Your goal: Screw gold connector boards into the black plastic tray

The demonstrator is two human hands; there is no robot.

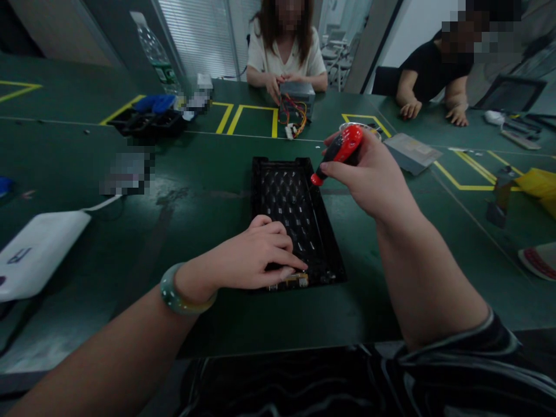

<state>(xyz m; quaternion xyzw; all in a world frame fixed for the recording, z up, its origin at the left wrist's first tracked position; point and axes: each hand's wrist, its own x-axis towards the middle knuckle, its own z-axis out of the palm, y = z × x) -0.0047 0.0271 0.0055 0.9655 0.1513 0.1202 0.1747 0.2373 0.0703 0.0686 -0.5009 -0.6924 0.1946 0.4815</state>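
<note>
A black rectangular panel (pixel 328 231) with rows of small slots lies on the green table in front of me. At its near end sits a small board (pixel 296 281) with gold-coloured parts. My left hand (pixel 260 252) rests over the panel's lower left, index finger and thumb stretched toward the board, the other fingers bent. In my right hand (pixel 365 168) is a red and black screwdriver (pixel 343 152), tilted above the panel's upper right edge, its tip pointing down to the left. The screwdriver's thin tip is hard to make out against the dark panel.
White device (pixel 43 252) with a cable at left; black tray (pixel 145 123) with blue items behind it. Across the table (pixel 208 174), a person's hands touch a metal box (pixel 299 95) with coloured wires. A second person's hands rest at far right. Flat grey plate (pixel 412 152) at right.
</note>
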